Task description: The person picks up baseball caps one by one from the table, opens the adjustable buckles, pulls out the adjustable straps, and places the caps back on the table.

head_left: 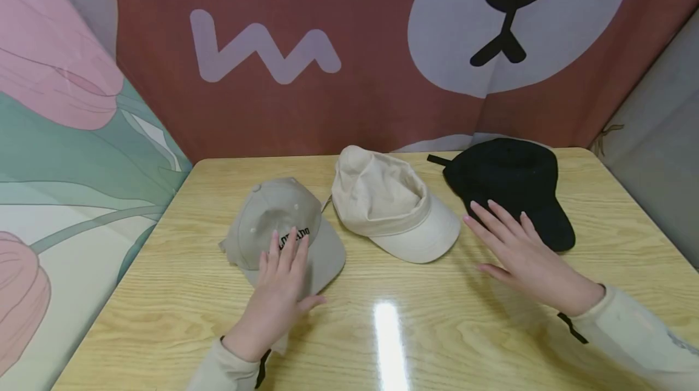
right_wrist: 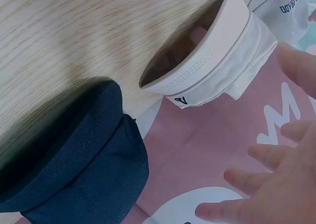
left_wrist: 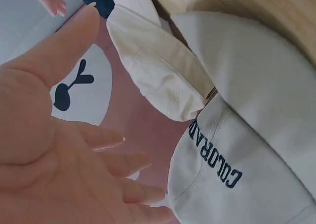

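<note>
Three baseball caps lie in a row on the wooden table. The grey cap (head_left: pixel 262 215) at the left bears dark COLORADO lettering, which the left wrist view also shows. My left hand (head_left: pixel 278 300) hovers over its brim with straight fingers, gripping nothing. In the middle sits a cream cap (head_left: pixel 377 190), its crown partly caved in and its brim pointing toward me at the right. The black cap (head_left: pixel 508 178) is at the right, a strap sticking out at its back. My right hand (head_left: pixel 519 251) is held in front of it, fingers extended and holding nothing.
The wooden table (head_left: pixel 437 330) carries a bright light reflection near its front. Behind its back edge hangs a brown cloth (head_left: pixel 371 112) with a bear face. A flower-patterned cloth (head_left: pixel 71 154) hangs at the left, and a grey cloth (head_left: pixel 655 112) at the right.
</note>
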Action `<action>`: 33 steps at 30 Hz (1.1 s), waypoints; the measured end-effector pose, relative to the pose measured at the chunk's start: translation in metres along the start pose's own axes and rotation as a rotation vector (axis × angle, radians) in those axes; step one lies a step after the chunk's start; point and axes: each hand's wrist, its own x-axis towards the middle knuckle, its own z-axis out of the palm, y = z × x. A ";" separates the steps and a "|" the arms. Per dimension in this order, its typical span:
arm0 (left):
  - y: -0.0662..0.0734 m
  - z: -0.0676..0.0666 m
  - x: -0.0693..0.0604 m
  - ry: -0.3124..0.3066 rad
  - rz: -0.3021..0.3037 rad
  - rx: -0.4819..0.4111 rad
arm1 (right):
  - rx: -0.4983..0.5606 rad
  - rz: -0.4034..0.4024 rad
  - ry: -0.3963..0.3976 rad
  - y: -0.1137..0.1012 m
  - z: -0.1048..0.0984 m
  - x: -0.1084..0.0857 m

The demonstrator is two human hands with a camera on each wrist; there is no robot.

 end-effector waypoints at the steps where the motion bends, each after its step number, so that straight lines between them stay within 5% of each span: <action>1: 0.000 0.001 0.000 -0.009 -0.007 -0.001 | 0.004 0.001 0.000 0.000 0.000 0.000; 23: -0.005 0.017 0.002 -0.124 -0.094 0.086 | 0.005 0.007 -0.016 -0.001 0.004 0.001; 33: -0.005 0.029 0.000 -0.030 -0.032 0.224 | 0.025 0.018 -0.027 -0.002 0.006 0.000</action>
